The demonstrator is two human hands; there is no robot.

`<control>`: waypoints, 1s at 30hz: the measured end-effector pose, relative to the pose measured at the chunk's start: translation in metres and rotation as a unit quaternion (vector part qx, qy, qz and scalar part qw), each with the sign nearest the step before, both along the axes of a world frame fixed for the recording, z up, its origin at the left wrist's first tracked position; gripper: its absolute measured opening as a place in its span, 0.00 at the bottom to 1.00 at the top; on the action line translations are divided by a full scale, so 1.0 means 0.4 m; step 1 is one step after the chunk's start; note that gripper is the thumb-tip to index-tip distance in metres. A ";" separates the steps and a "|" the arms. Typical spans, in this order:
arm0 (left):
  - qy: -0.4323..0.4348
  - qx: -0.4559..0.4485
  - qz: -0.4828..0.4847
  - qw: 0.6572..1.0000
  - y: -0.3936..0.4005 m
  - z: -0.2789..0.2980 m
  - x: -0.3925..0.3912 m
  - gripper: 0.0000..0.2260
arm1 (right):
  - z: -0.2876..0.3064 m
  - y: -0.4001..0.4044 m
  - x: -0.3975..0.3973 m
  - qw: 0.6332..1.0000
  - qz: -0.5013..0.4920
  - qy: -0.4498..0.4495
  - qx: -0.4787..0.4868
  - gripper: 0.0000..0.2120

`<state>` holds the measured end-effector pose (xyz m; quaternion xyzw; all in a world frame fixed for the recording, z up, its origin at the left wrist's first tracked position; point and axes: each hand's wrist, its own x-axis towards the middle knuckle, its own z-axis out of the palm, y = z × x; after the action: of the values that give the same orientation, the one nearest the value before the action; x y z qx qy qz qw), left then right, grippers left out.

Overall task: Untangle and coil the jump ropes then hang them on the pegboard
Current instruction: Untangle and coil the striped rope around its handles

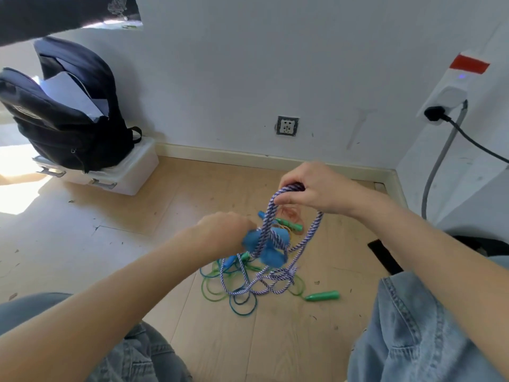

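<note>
floor: tangled ropes lie just below your hands | braided rope: hangs down from your right hand, long axis near vertical, tail in the pile | right grip: pinching the top loops | left hand: curled on blue handles, lower, nearer the tangle

We are in a plain room of a home, down near the wooden floor. White walls meet a skirting board; a wall socket sits low, and a dark backpack rests on a plastic storage box.
</note>
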<state>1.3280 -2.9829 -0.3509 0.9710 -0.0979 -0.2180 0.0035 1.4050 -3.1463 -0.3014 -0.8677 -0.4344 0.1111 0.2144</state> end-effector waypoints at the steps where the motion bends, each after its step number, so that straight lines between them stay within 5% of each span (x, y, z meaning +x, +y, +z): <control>1: -0.008 -0.021 -0.058 0.998 -0.018 0.015 -0.011 0.13 | 0.002 -0.006 0.010 1.000 -0.009 0.028 0.006 0.09; 6: -0.108 -0.249 -0.149 0.951 -0.011 0.135 -0.047 0.09 | 0.027 -0.060 0.038 0.960 -0.083 0.255 0.085 0.01; 9: -0.184 -0.442 -0.019 0.878 0.008 0.174 -0.055 0.12 | 0.024 -0.072 0.029 0.898 -0.179 0.364 0.168 0.15; 11: -0.166 -0.551 0.065 0.815 0.010 0.179 -0.047 0.15 | 0.009 -0.063 0.009 0.881 -0.120 0.424 0.170 0.11; 16: -0.192 -0.580 0.243 0.753 0.040 0.139 0.007 0.05 | -0.028 -0.021 -0.014 0.853 -0.058 0.483 0.189 0.21; 18: -0.203 -0.564 0.314 0.737 0.050 0.113 0.027 0.01 | -0.029 -0.015 -0.025 0.868 -0.045 0.462 0.176 0.23; 22: -0.274 -0.310 0.339 0.845 0.082 0.048 0.054 0.10 | -0.019 -0.012 -0.042 0.900 -0.014 0.416 0.127 0.20; 25: -0.195 -0.173 0.338 0.904 0.110 0.018 0.044 0.12 | -0.004 -0.017 -0.043 0.898 -0.006 0.420 0.129 0.22; 30: -0.061 -0.040 0.097 0.993 0.032 -0.024 0.002 0.08 | 0.006 -0.015 -0.019 0.902 -0.084 0.384 0.179 0.22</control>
<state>1.3288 -2.9699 -0.3604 0.9864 -0.0121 -0.1531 0.0577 1.3973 -3.1523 -0.2989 -0.7376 -0.2567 0.3378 0.5254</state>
